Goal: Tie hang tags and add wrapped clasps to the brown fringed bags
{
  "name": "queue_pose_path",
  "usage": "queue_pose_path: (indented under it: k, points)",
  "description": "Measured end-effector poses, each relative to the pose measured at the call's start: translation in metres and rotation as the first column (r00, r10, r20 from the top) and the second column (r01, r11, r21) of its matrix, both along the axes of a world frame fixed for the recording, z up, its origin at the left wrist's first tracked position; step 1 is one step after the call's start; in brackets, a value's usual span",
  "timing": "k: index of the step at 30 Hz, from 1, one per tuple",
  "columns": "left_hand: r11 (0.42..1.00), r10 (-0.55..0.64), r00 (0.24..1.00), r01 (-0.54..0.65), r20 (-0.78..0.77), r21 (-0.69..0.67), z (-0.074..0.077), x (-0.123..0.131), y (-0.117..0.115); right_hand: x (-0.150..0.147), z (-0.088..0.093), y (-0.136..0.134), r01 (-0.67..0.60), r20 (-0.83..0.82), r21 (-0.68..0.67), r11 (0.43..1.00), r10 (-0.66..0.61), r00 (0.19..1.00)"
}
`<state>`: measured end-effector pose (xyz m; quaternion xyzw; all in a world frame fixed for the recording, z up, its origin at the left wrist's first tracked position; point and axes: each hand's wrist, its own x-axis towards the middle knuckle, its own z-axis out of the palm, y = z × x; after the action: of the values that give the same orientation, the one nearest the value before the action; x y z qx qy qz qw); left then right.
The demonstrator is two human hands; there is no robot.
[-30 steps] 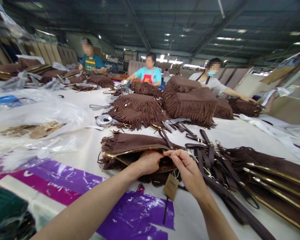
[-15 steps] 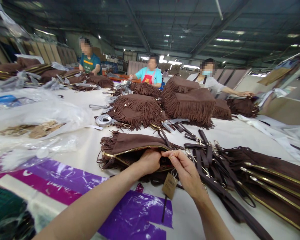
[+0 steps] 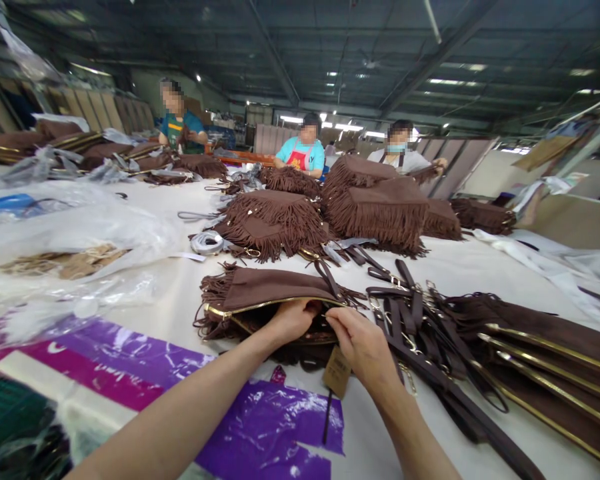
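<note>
A brown fringed bag (image 3: 280,283) lies in front of me with its gold zipper (image 3: 260,305) undone. Inside its mouth is my left hand (image 3: 294,323), fingers curled and partly hidden, so what they hold cannot be made out. My right hand (image 3: 359,339) pinches at the right end of the opening, close to the left fingers. Just under the right hand hangs a tan paper tag (image 3: 337,373), whose string runs up to the pinched fingers. A thin dark strip (image 3: 327,419) extends below the tag.
Brown straps with metal clips (image 3: 413,313) and stacked zippered bags (image 3: 555,353) lie at right. Fringed bags (image 3: 380,207) are piled beyond. A clear plastic bag of tags (image 3: 75,260) and purple plastic packaging (image 3: 275,427) lie at left and front. Three co-workers stand across the table.
My right hand has shifted slightly left, to the bag's opening, and its fingers point further inward. The left hand has moved a little left. The co-worker at right has drawn an arm back, lifting something brown.
</note>
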<state>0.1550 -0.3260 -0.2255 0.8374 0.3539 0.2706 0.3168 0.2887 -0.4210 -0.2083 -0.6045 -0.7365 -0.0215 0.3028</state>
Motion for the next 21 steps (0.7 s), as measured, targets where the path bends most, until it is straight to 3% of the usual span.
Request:
queue_pose_path:
  k: [6, 15, 21]
  points:
    - [0.996, -0.031, 0.998, 0.036, 0.063, -0.081, 0.001, -0.001, -0.003, -0.010, -0.001, 0.003, 0.238, 0.194, 0.001, 0.971, -0.234, 0.953]
    - [0.987, -0.065, 0.991, 0.081, 0.115, -0.139, 0.003, -0.003, -0.004, -0.020, 0.003, 0.005, 0.340, 0.373, -0.028, 0.940, -0.306, 0.876]
    - [0.985, -0.069, 0.991, 0.087, 0.117, -0.150, 0.000, -0.002, -0.001, -0.023, -0.001, 0.006, 0.372, 0.405, -0.051, 0.927, -0.321, 0.856]
